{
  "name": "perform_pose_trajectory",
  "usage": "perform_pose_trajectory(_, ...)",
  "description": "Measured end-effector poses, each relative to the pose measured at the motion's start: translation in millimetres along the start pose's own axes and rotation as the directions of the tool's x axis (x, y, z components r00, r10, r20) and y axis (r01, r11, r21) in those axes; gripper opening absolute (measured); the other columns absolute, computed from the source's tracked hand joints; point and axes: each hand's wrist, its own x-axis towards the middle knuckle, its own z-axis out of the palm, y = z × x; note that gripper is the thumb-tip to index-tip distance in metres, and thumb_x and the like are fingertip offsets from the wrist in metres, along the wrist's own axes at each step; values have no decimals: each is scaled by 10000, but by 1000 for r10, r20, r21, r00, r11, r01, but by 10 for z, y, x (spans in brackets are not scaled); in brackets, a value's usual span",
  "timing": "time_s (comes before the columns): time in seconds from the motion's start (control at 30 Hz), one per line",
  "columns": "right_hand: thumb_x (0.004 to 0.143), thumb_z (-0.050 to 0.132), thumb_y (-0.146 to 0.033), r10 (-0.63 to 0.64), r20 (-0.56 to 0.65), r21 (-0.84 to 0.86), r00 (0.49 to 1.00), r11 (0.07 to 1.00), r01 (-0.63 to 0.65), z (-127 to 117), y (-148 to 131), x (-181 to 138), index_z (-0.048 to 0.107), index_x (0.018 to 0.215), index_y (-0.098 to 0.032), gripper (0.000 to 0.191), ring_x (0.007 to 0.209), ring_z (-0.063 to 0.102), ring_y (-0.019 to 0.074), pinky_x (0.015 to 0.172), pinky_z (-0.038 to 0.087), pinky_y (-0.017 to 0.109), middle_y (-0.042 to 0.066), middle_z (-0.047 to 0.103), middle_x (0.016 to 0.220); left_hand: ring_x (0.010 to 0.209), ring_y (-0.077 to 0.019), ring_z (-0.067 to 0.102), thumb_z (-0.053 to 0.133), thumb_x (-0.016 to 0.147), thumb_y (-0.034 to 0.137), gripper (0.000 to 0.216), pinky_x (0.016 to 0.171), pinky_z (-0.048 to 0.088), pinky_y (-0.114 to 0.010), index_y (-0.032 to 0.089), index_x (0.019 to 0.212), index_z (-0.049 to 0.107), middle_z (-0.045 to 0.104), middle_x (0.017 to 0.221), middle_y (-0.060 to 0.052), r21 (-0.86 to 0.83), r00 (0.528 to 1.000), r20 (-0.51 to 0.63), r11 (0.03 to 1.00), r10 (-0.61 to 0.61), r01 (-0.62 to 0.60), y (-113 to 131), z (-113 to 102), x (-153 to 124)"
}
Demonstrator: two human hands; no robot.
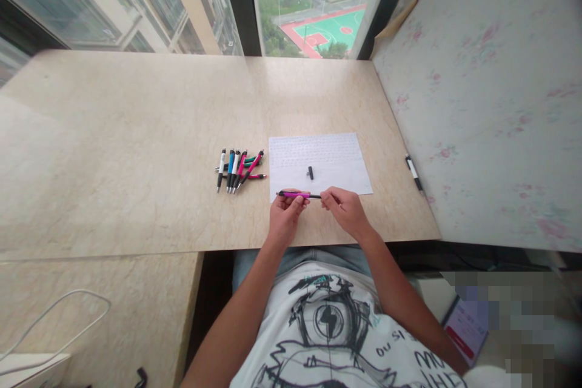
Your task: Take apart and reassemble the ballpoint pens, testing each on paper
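Observation:
My left hand (285,213) is closed around a magenta pen (294,194), held level over the near edge of a white written sheet (331,154). My right hand (344,206) pinches the thin dark end that sticks out of the pen on its right side. A small black pen part (310,173) lies on the sheet just beyond my hands. A bunch of several coloured pens (237,170) lies on the table to the left of the sheet.
The beige stone table (136,133) runs up to a window at the back. A white-and-black pen (413,173) lies at the table's right edge by the speckled wall. A white cable (59,315) curls on the lower surface at the left.

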Motion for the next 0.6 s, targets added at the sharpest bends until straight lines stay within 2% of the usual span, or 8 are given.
perform_pose_trajectory(0.07,952,487,-463,-20,-35,-15,999,1000,20,-3,-14,3,606,787,-213,322,660,592,160,604,439,264,28,662,750,707,-108,673,840,706,251,266,717,518,-237,166,890,668,763,882,-64,-6,1000,-1,1000,2,-2,-6,-7,3)
perform_pose_trajectory(0.13,942,510,-443,-46,-60,-47,997,998,44,-6,-21,3,598,791,-212,289,659,581,159,612,435,264,27,650,749,706,-106,672,839,709,254,264,718,519,-235,163,890,670,763,884,-66,-5,1000,1,1000,4,-4,-13,-14,6)
perform_pose_trajectory(0.37,989,416,-455,-71,-59,-151,996,987,62,11,13,-13,498,613,-211,456,527,466,131,565,344,272,-13,502,546,705,-101,675,846,702,261,279,688,519,-211,160,889,666,763,877,-56,-8,1000,24,1000,-6,6,-18,-27,8)
perform_pose_trajectory(0.47,984,431,-458,-77,-30,-129,997,989,72,8,13,-11,538,673,-204,416,568,500,137,585,364,265,-1,549,604,707,-100,676,840,709,260,277,698,524,-216,162,900,664,762,879,-53,-15,1000,21,1000,-3,4,-13,-30,12)
perform_pose_trajectory(0.6,958,487,-424,-111,-64,-109,992,989,104,2,1,-5,582,786,-200,298,645,546,148,629,404,259,19,607,719,705,-105,678,844,705,273,293,705,526,-228,164,905,659,762,884,-54,-1,1000,1,1000,-8,8,-15,-34,14)
